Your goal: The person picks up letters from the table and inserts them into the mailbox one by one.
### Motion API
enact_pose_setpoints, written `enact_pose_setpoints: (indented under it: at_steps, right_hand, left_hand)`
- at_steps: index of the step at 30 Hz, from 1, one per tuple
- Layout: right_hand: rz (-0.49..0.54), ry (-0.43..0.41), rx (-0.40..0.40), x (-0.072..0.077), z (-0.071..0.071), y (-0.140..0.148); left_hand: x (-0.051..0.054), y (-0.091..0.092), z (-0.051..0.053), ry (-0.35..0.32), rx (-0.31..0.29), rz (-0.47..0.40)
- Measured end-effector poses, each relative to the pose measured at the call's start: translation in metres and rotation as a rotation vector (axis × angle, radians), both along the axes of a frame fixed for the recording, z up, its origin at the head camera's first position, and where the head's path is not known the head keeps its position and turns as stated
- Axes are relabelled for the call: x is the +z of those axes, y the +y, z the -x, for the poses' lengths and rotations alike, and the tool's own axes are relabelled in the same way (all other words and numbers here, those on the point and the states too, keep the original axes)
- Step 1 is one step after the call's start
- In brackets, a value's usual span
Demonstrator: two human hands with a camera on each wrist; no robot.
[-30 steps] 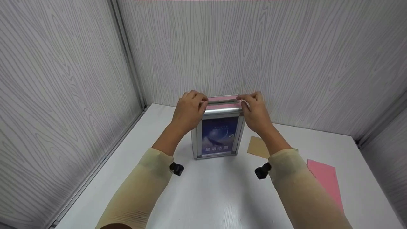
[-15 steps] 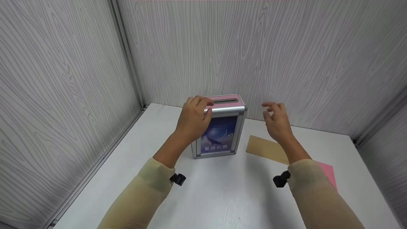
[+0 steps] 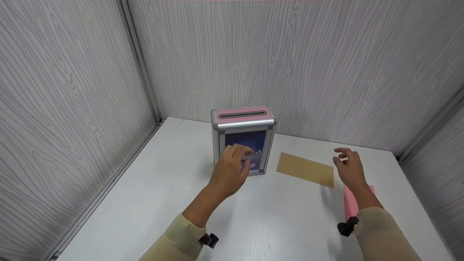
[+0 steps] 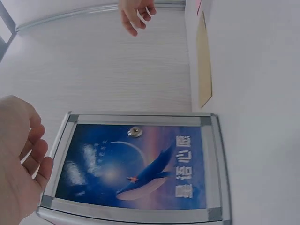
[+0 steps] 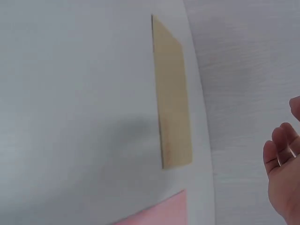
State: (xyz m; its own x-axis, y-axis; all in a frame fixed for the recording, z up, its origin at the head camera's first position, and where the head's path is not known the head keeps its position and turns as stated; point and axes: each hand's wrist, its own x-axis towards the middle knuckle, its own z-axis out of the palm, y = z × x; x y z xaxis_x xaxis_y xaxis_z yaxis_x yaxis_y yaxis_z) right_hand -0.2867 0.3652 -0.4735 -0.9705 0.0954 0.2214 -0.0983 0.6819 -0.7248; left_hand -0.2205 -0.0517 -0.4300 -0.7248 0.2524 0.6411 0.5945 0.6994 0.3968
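Note:
Upright near the back wall stands a box (image 3: 244, 125) with a pink top, a slot in that top, silver edges and a blue whale picture on its front; the left wrist view shows a small lock (image 4: 135, 131) on it. My left hand (image 3: 230, 170) hovers before the box front with loosely bent fingers, holding nothing. Over on the right, my right hand (image 3: 351, 168) is in the air, fingers relaxed and nothing in them. It is nearest to a tan envelope (image 3: 304, 169) and a pink envelope (image 3: 349, 203), both lying flat; the right forearm covers part of the pink one.
The white table (image 3: 152, 188) is bounded by a pale wood-grain wall (image 3: 232, 54) at the back and another panel (image 3: 65, 108) on the left. A metal strip runs along the left table edge.
Both hands have left the box top. The left came down and toward me in front of the box; the right moved right and down, uncovering the tan envelope.

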Motion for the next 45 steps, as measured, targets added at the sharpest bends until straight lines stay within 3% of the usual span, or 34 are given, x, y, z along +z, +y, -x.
enact_pose_setpoints:
  at_steps: [3,8,15,26,31,36,45]
  right_hand:
    - [0.004,-0.06,-0.029,-0.02,-0.011,0.029]
    - [0.019,-0.18,-0.068,-0.048,-0.035,0.078]
    - [0.014,-0.28,-0.1,-0.062,-0.056,0.123]
    - [0.05,-0.585,-0.06,-0.07,-0.068,0.158]
    - [0.01,-0.606,-0.017,-0.066,-0.066,0.159]
    - [-0.007,-0.638,-0.006,-0.067,-0.065,0.153]
    - [-0.062,-0.633,0.027,-0.067,-0.063,0.141]
  left_hand:
    - [-0.018,0.008,-0.005,-0.032,-0.011,-0.017]
    - [-0.043,0.027,-0.013,-0.153,-0.046,-0.042]
    - [-0.069,0.062,-0.021,-0.333,-0.137,-0.087]
    - [-0.085,0.122,-0.035,-0.605,-0.272,-0.103]
    - [-0.088,0.144,-0.038,-0.712,-0.312,-0.129]
    - [-0.094,0.162,-0.044,-0.774,-0.344,-0.146]
    - [-0.1,0.201,-0.056,-0.815,-0.295,-0.094]
